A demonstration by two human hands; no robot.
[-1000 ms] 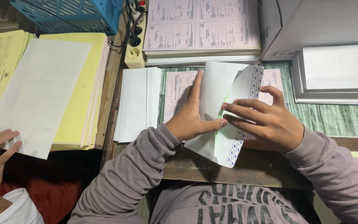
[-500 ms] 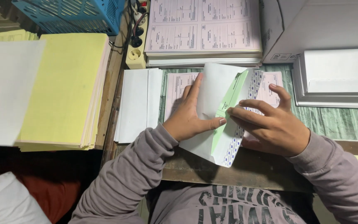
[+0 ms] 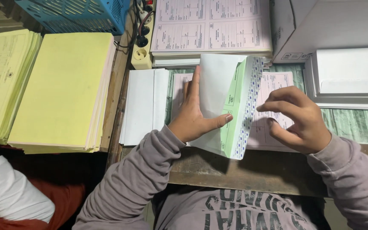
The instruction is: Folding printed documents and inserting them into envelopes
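**White envelope held open over pink forms, green slip showing inside**

Nearest the camera, grey sweatshirt sleeves run up from the bottom edge to both hands, above the dark wooden front edge of the desk (image 3: 243, 170).

The left hand (image 3: 192, 119) lies on a white envelope (image 3: 218, 85) and grips it: the fingers stretch flat up its left side, while the thumb reaches right across its lower face and pinches it. The envelope stands tilted, its lower corner hanging just past the desk edge and its top reaching the stack behind. Its flap side is open on the right, showing a blue-patterned lining, and a pale green slip (image 3: 234, 102) lies inside, along the opening.

The right hand (image 3: 297, 121) is just to the right of the envelope, not touching it. It is half curled, forefinger and thumb bent toward each other with a gap between them, holding nothing.

Under both hands lies a pink printed form (image 3: 273, 85) on the green desk surface. Left of the envelope sits a pile of plain white envelopes (image 3: 143, 104).

Farther left are yellow paper stacks (image 3: 60, 89). At the back lie a tall stack of pink forms (image 3: 211, 30), a power strip (image 3: 140, 40), a blue plastic basket (image 3: 73, 12) and a white cardboard box (image 3: 333, 25) with a tray of white envelopes (image 3: 350, 76) before it.

At the lower left corner, another person's white sleeve (image 3: 11, 196) shows.
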